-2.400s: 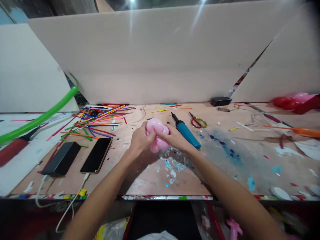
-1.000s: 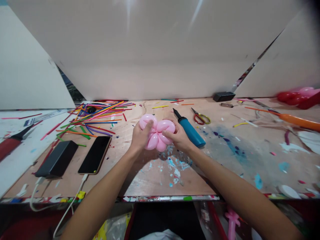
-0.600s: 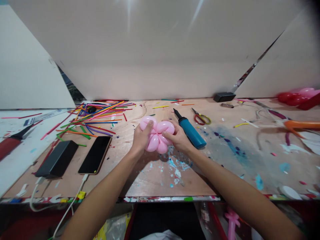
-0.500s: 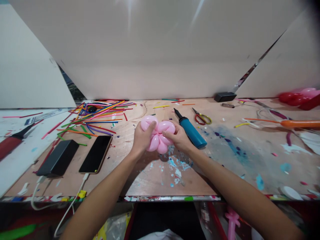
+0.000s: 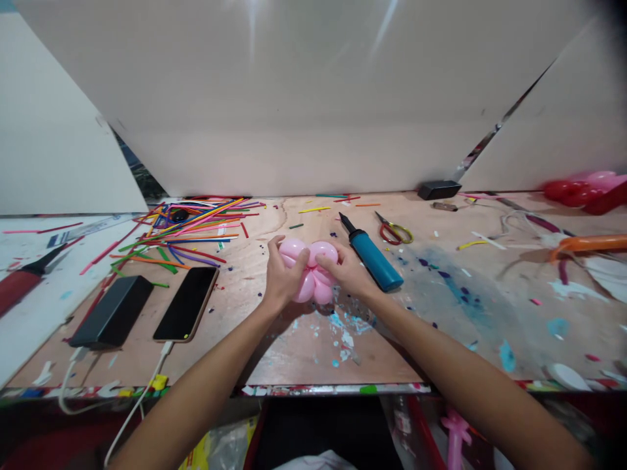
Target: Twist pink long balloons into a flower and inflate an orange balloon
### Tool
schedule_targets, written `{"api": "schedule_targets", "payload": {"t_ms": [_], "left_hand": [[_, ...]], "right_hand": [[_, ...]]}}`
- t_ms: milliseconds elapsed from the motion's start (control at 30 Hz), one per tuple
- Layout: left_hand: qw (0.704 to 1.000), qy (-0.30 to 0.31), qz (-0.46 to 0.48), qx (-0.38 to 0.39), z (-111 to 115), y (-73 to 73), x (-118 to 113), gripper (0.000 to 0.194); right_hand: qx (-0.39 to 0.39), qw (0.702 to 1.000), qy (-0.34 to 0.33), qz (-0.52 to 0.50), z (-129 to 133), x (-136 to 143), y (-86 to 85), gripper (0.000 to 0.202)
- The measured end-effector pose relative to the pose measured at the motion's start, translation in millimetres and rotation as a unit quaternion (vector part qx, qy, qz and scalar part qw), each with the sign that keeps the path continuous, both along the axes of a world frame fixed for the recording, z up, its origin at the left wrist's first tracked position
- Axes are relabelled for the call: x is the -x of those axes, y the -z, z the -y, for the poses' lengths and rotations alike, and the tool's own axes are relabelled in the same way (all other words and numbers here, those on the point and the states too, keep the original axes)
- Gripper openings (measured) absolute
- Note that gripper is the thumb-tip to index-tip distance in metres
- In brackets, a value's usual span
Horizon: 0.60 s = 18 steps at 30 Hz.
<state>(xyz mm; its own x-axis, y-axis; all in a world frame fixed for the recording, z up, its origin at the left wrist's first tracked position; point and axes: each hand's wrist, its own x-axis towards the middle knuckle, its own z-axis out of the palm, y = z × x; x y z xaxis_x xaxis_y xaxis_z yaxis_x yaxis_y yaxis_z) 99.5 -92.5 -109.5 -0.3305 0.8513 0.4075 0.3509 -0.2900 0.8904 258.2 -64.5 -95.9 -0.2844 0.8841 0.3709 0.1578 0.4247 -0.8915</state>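
A pink balloon flower with several rounded petals is held just above the table in the middle of the view. My left hand grips its left side, the thumb pressed near the flower's centre. On the other side my right hand holds the upper right petal, with its thumb close to the centre too. The fingers behind the petals are partly hidden. Just beyond my right hand lies a blue hand pump with a black nozzle.
Scissors lie right of the pump. Loose uninflated balloons pile up at the back left, near a phone and a dark power bank with white cables. An orange balloon is at the right. White panels stand behind.
Both thumbs have drawn closer to the flower's centre, and the flower has turned slightly in my hands. At the right, the orange balloon's thin end has moved out of its earlier place.
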Motion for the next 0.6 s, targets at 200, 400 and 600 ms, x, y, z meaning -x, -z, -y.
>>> {"api": "schedule_targets", "payload": {"t_ms": [200,400,600], "left_hand": [[0.969,0.007,-0.22,-0.115,4,-6.0,4,0.048],[0.935,0.016,-0.341,-0.095,6,-10.1,7,0.055],[0.947,0.002,-0.317,-0.055,3,-13.8,9,0.047]], "right_hand": [[-0.028,0.999,0.043,0.009,7,6,-2.0,0.028],[0.016,0.999,0.044,0.027,4,8,8.5,0.028],[0.072,0.997,-0.005,-0.01,-4,3,12.7,0.037]]}}
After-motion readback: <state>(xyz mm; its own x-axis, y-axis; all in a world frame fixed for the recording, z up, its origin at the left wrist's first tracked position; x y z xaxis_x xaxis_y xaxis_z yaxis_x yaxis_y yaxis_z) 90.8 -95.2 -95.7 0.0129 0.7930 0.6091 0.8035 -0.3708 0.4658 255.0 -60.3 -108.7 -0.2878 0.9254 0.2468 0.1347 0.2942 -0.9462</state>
